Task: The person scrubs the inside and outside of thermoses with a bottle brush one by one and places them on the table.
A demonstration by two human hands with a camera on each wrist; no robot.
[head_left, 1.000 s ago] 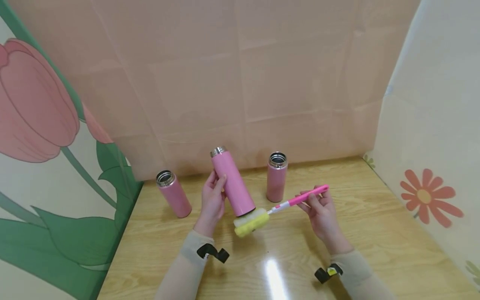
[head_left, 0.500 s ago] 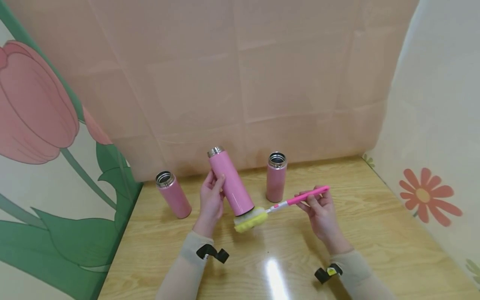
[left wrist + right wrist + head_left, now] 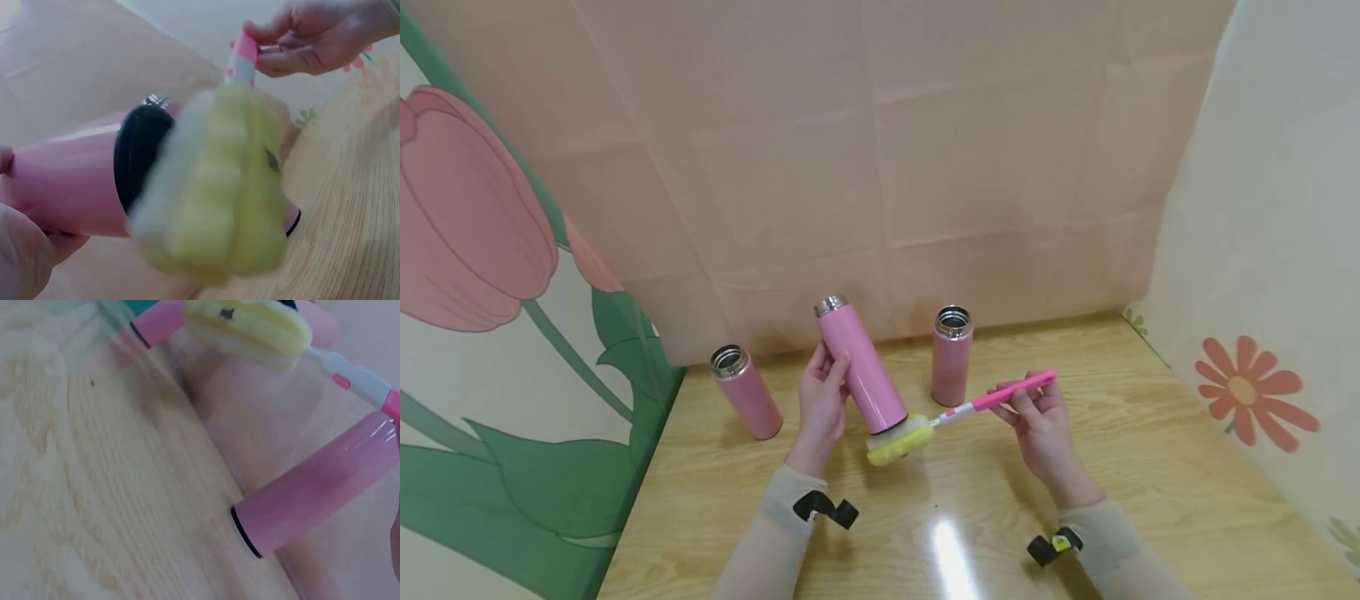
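Observation:
My left hand [image 3: 822,402] grips a pink thermos bottle [image 3: 863,367] around its side, off the table. It is tilted, metal neck up and back, base down toward the right. In my right hand [image 3: 1043,433] I pinch the pink handle of a bottle brush [image 3: 900,446] between thumb and fingers. Its yellow and white sponge head [image 3: 212,187] lies against or just beside the bottle's black base [image 3: 140,150]; part of that base is hidden behind the sponge. Blur in the left wrist view softens the sponge. The right wrist view shows the sponge head [image 3: 250,328] near the top edge.
Two more pink bottles stand uncapped on the wooden table [image 3: 1000,533]: one bottle [image 3: 751,396] at the left, another bottle [image 3: 951,362] behind the brush. A peach-coloured sheet [image 3: 880,183] hangs along the back edge. Flower-printed panels [image 3: 1262,250] flank the table.
The held bottle has shifted slightly left, and the sponge head has moved a little up and left with it. Both hands keep their holds; the standing bottles stay in place.

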